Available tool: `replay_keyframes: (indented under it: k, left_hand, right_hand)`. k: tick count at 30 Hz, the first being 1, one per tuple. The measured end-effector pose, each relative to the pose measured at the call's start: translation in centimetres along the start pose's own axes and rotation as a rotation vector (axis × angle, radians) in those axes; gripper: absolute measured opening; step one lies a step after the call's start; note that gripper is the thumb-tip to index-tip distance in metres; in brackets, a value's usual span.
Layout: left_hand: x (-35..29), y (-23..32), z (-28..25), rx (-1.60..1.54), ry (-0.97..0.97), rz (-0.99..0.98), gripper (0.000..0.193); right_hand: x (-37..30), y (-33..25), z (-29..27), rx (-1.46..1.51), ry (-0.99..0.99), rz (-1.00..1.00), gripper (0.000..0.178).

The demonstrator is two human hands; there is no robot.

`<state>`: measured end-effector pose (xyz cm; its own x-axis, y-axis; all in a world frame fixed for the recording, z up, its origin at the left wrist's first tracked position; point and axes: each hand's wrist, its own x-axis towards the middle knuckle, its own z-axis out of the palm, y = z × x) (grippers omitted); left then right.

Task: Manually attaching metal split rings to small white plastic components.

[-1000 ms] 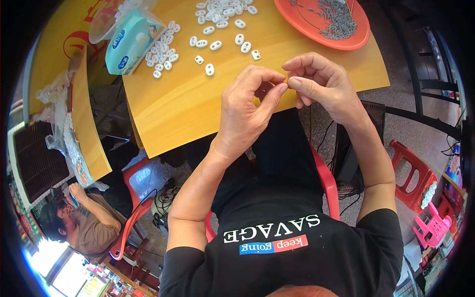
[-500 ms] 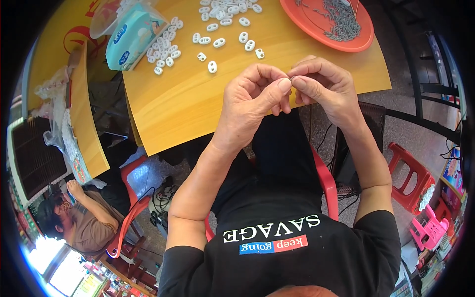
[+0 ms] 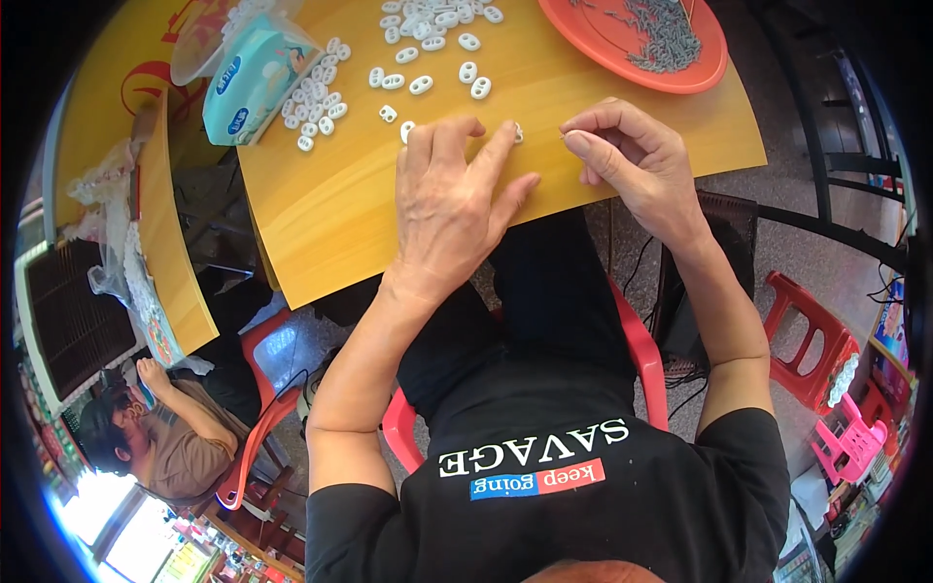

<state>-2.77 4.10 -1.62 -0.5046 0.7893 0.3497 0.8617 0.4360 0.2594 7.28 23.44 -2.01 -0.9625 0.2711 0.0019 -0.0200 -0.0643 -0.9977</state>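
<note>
My left hand (image 3: 447,199) reaches over the yellow table (image 3: 330,223) with its fingers spread. Its index fingertip is at a small white two-holed plastic piece (image 3: 519,134), partly hidden by that finger. To the right, my right hand (image 3: 637,160) hovers near the table's front edge, thumb and index finger pinched together. A tiny bit of something shows at their tips, too small to name. Several white oval two-holed pieces, like cord locks (image 3: 421,85), lie loose beyond my left hand. One of them, beside my left fingers, is partly covered.
A red plate (image 3: 714,73) with many small thin grey pieces (image 3: 666,39) stands at the far right. White pieces are heaped at the far middle and beside a teal tissue pack (image 3: 248,92) on the left. Another person (image 3: 175,437) sits at lower left.
My hands were together, fingertips meeting around a tiny dark thing. Now the left has moved left, opened and come down to the table; the right stays pinched nearly in place.
</note>
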Motion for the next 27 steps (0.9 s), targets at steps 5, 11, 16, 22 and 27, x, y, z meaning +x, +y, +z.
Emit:
replay_keyframes:
  k: [5, 11, 16, 22, 27]
  left_hand:
    - [-2.0, 1.1, -1.0, -0.049, -0.030, 0.024, 0.051]
    - [-4.2, 0.1, 0.2, -0.094, 0.083, 0.034, 0.044]
    - [-4.4, 0.0, 0.7, -0.254, 0.123, 0.051, 0.030]
    - [-4.5, -0.6, 0.4, -0.312, 0.182, 0.079, 0.019]
    - [-3.7, 0.5, -1.3, -0.668, 0.129, -0.215, 0.009]
  right_hand:
    - [0.0, 0.1, -0.1, -0.038, 0.021, -0.007, 0.020]
    - [0.2, 0.3, 0.0, -0.087, 0.008, -0.061, 0.022]
    - [0.2, 0.4, 0.0, -0.106, 0.014, -0.050, 0.022]
    - [0.1, 0.2, 0.3, -0.132, 0.006, -0.067, 0.022]
    - [0.0, -0.3, 1.5, -0.143, -0.011, -0.071, 0.021]
